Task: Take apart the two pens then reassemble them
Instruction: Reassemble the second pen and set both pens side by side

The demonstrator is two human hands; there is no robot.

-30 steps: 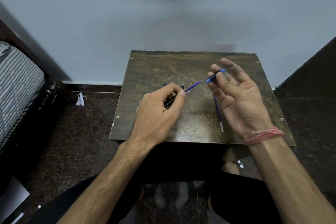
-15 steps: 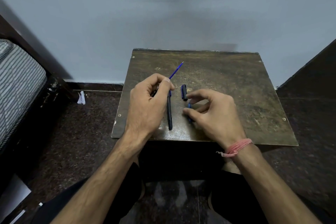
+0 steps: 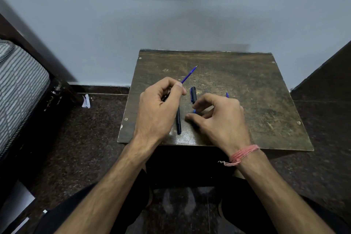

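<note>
Since a second ago your right hand (image 3: 220,119) has dropped from mid-air to the table (image 3: 256,100), and the blue refill (image 3: 189,75) now points up and away. Your left hand (image 3: 157,110) has its grip closed on the refill. A black barrel (image 3: 178,121) lies just beside it, a black cap (image 3: 193,94) ahead. Your right fingers curl over a blue part (image 3: 194,111); I cannot tell if they grip it.

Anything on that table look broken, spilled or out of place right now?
Nothing stands out. The loose pen parts fit the job: a blue refill pinched in the left hand, a black barrel and black cap lying on the table, the right hand over a blue piece. No ink spills visible.
</note>
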